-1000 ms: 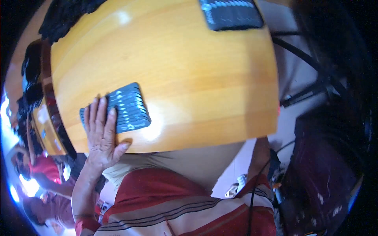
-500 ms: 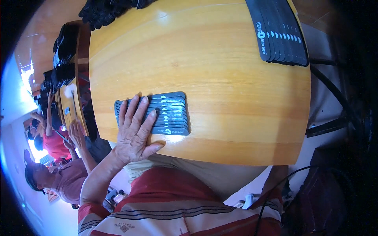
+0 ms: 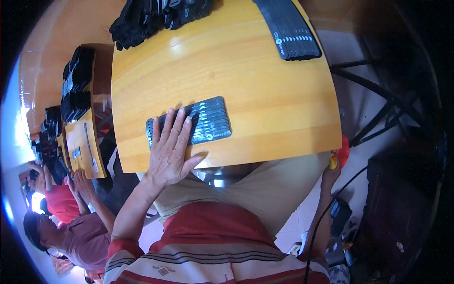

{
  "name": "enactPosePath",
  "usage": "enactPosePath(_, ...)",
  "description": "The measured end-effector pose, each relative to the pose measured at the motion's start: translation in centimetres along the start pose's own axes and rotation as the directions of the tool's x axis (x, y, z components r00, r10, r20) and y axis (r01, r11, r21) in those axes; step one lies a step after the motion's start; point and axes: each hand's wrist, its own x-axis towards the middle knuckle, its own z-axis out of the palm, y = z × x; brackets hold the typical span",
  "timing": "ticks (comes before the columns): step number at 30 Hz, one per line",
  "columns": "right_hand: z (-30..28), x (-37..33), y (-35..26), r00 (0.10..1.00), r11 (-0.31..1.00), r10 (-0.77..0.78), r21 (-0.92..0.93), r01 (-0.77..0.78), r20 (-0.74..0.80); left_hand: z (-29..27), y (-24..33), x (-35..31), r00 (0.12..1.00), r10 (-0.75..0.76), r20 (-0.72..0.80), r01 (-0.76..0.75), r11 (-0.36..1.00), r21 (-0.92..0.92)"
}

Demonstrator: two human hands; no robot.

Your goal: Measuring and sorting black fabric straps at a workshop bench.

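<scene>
Two hands show, well apart. The left hand (image 3: 171, 150) lies flat, palm down, on the left end of a fanned stack of dark flat cards (image 3: 198, 122), its fingers (image 3: 166, 127) slightly spread and stretched out over the cards, the thumb angled out to the right along the stack's near edge. That stack sits on the near part of the yellow wooden tabletop (image 3: 265, 90), a little left of the middle, close to the near edge. The right hand (image 3: 331, 171) hangs below the table's near right corner, beside the person's leg, closed around a small red and yellow object (image 3: 339, 155); how the fingers sit on it cannot be told. At the far right of the table lies a longer row of dark cards (image 3: 291, 29), and at the far left a heap of black items (image 3: 156, 16). To the left, another wooden table (image 3: 80, 142) carries more dark stacks, with other people seated near it.
</scene>
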Motion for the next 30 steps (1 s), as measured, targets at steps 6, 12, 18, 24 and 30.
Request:
enactPosePath(6, 0.2, -12.4, -12.4, 0.98, 0.975, -0.186, -0.134, 0.176, -0.066, 0.6, 4.7, -0.7, 0.937, 0.183, -0.298, -0.222, 0.97, -0.101)
enactPosePath(12, 0.7, -19.5, -17.6, 0.653, 0.63, -0.741, -0.172, 0.757, 0.156, 2.0, 13.2, -1.0, 0.96, 0.207, -0.186, -0.27, 0.533, -0.802)
enactPosePath(18, 5.1, -22.9, -22.9, 0.477, 0.512, -0.835, 0.07, 0.856, 0.274, 2.0, 11.7, -2.3, 0.974, 0.214, 0.07, 0.016, 0.242, -0.97)
enactPosePath(24, 5.8, -24.2, -24.7, 0.423, 0.508, -0.782, 0.076, 0.858, 0.457, 0.1, 8.6, -4.2, 0.992, 0.095, 0.085, 0.036, 0.426, -0.904)
enactPosePath(30, 6.0, -25.5, -26.9, 0.517, 0.667, -0.66, 0.108, 0.737, 0.545, -2.0, 7.0, -5.2, 0.924, 0.142, 0.354, 0.343, 0.099, -0.934)
